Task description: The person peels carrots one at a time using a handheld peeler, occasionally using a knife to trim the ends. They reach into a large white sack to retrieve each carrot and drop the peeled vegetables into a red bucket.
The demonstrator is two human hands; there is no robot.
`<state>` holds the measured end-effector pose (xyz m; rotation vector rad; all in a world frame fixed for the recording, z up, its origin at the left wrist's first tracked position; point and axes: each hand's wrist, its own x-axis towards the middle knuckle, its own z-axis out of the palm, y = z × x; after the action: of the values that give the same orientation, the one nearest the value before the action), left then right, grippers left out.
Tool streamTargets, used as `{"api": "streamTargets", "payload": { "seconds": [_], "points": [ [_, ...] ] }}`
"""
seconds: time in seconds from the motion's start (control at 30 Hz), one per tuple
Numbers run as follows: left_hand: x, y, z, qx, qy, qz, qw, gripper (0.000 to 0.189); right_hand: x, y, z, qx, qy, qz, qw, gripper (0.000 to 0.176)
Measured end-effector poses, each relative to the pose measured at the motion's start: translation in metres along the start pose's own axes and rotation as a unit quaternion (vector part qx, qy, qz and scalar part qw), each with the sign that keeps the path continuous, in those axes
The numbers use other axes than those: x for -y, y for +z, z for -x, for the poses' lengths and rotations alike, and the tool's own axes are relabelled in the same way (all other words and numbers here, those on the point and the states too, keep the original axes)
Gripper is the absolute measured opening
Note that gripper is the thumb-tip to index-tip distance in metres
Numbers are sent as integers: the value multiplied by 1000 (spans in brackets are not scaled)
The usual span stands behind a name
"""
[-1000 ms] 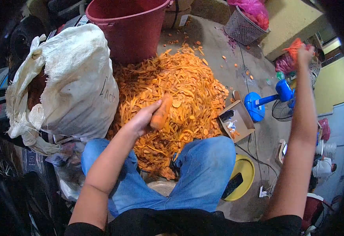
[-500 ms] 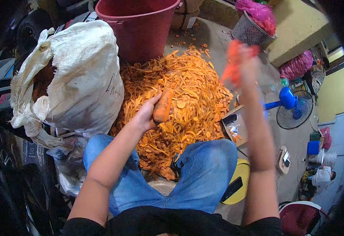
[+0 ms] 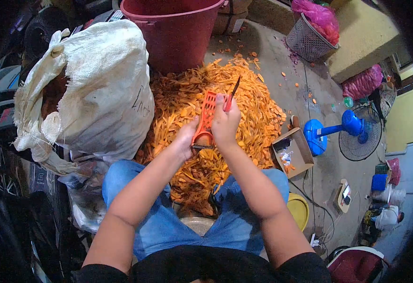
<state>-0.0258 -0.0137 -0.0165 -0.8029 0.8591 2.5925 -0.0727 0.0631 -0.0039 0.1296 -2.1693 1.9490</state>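
Observation:
Above a large heap of orange peelings [image 3: 258, 122], my two hands meet. My right hand [image 3: 226, 125] is closed around an orange peeler [image 3: 208, 111] with a perforated handle, and also around a small red-handled knife [image 3: 236, 87] whose dark blade points up and away. The peeler's wide blade end lies toward me, over a carrot [image 3: 203, 140]. My left hand [image 3: 185, 137] grips that carrot from the left side; the peeler and fingers hide most of it.
A white woven sack [image 3: 107, 85] stands left of the heap, a red tub [image 3: 176, 42] behind it. On the right are a cardboard box [image 3: 301, 153], a blue fan [image 3: 353, 123] and cables. A yellow lid [image 3: 298, 212] lies beside my knee. A person [image 3: 387, 217] is far right.
My right hand has come down from the upper right with the peeler and knife, onto the carrot. My left hand has kept hold of the carrot.

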Motion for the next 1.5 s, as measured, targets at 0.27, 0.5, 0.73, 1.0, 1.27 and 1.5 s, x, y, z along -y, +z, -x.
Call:
{"api": "streamTargets", "payload": {
  "seconds": [0.27, 0.5, 0.73, 1.0, 1.27, 1.5],
  "points": [
    [24, 9, 23, 64, -29, -253, 965, 34, -29, -49, -64, -170, 90, 83, 978, 29],
    [6, 4, 2, 27, -19, -57, 998, 35, -7, -14, -9, -22, -15, 18, 999, 28],
    [5, 14, 25, 58, -69, -223, 971, 36, -43, -42, -66, -192, 38, 30, 980, 26],
    [5, 0, 2, 35, -46, -58, 997, 34, 4, -19, -14, -69, 5, -78, 995, 23],
    [3, 8, 16, 69, -46, -219, 972, 36, -36, -29, -54, -148, -9, 57, 987, 26],
    [-4, 2, 14, 93, -76, -58, 991, 32, -21, -50, -60, -176, 64, 7, 982, 25]
  ]
}}
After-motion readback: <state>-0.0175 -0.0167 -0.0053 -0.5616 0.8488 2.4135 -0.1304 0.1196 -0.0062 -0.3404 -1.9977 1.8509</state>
